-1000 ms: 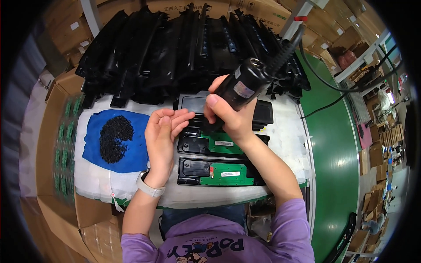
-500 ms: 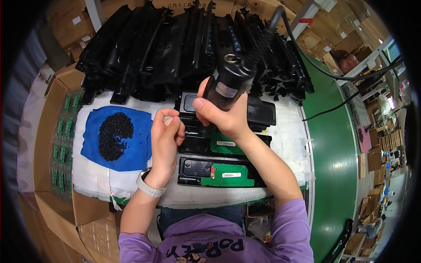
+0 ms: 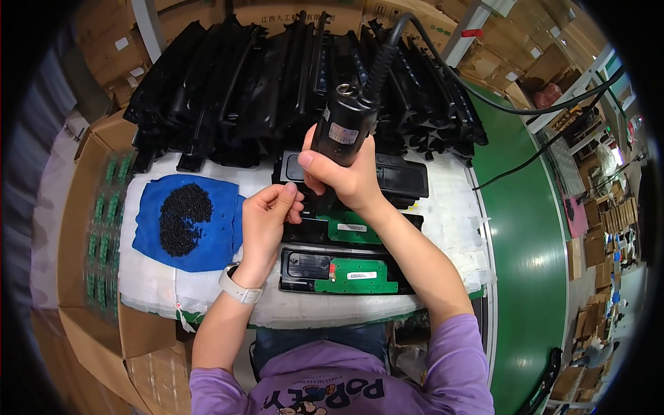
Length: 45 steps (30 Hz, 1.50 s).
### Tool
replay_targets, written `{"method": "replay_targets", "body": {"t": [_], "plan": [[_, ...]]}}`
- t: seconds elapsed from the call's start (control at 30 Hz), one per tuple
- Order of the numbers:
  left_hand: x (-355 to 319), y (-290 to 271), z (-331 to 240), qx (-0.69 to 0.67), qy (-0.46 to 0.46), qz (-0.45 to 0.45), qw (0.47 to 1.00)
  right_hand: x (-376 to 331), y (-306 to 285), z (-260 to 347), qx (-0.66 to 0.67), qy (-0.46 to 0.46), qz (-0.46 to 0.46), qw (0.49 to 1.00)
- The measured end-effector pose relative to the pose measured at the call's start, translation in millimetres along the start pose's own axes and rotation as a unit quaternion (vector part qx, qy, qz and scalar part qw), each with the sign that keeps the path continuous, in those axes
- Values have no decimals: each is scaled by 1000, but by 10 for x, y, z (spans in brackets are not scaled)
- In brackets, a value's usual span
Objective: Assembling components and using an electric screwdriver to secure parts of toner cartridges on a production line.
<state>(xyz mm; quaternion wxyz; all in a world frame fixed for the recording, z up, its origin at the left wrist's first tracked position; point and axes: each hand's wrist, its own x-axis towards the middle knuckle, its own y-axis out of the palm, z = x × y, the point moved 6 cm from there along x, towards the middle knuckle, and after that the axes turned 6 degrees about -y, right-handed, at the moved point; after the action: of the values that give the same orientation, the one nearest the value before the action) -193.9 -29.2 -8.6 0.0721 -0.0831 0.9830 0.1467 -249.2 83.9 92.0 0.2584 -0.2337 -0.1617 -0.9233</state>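
Screwdriver work fills the middle of the desk point(image 3: 443, 228), which is covered in white padding. The right hand point(image 3: 346, 180) is clamped around a black electric screwdriver point(image 3: 344, 124), held upright with its cable point(image 3: 484, 97) running off to the upper right; its tip is hidden behind the hand. The left hand point(image 3: 266, 221) sits just beside it, fingers pinched together over the left end of a black plastic housing point(image 3: 346, 225) with a green circuit board in it; whether a screw sits between the fingertips is too small to tell.

A second black housing with a green circuit board point(image 3: 342, 271) lies nearer the person, parallel to the first. A third black housing point(image 3: 398, 176), without a visible board, lies just beyond the hands.

Left of the left hand, a blue cloth point(image 3: 211, 242) carries a heap of small black screws point(image 3: 183, 218). Behind everything, a large pile of black plastic housings point(image 3: 242, 83) leans along the far edge of the desk. A cardboard box point(image 3: 83, 207) at the left holds rows of green circuit boards point(image 3: 104, 228). A green conveyor belt point(image 3: 529, 235) runs along the right side. The left wrist wears a white watch point(image 3: 238, 285).
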Motion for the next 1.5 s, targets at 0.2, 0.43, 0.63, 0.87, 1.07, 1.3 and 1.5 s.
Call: {"method": "replay_targets", "body": {"t": [0.2,0.43,0.63,0.87,1.07,1.3,1.5], "plan": [[-30,21,32,33,9,25,999,-69,91,46,-61,-25,42,997],[-32,58,65,-9,-16,40,999,-168,-80,253,-7,-64,17,998],[-185,277,-161,10,6,165,986,-321,-387,763,206,-198,-73,956],[-270,364,-150,11,-8,204,979,-517,-499,770,220,-185,-110,951],[-280,357,-92,25,-63,259,963,-595,-482,746,216,-154,-157,951],[-184,332,-23,37,-11,160,986,-811,-259,568,141,-41,-76,986],[-235,384,-56,-15,15,167,986,-934,-135,393,97,54,-79,991]]}}
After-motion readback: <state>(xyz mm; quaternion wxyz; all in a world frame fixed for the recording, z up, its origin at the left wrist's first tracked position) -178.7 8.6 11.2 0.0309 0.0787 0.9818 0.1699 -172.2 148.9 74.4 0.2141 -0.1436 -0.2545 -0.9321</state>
